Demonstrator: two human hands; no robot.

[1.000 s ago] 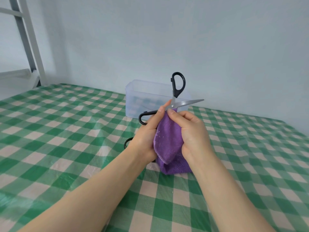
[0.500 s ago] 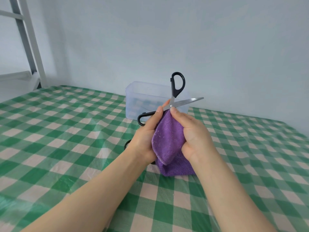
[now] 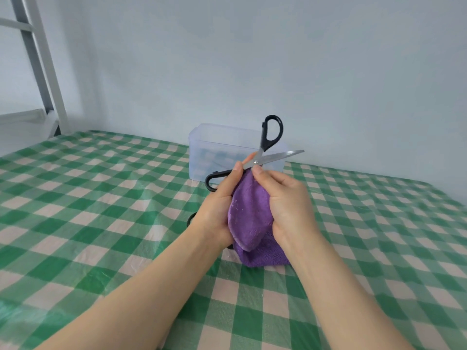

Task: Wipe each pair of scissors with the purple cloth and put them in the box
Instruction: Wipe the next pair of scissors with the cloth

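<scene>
- Left hand [image 3: 217, 208] holds open scissors [image 3: 264, 144]; right hand [image 3: 290, 198] pinches purple cloth [image 3: 249, 210] on one blade
- Wiping step; the bare blade [image 3: 285, 154] likely needs a rub next

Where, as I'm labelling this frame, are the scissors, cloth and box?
scissors [image 3: 278, 157]: head view, on the bare steel blade.
cloth [image 3: 249, 218]: head view, on the middle of its upper fold.
box [image 3: 202, 160]: head view, on the left part of its front wall.
</scene>
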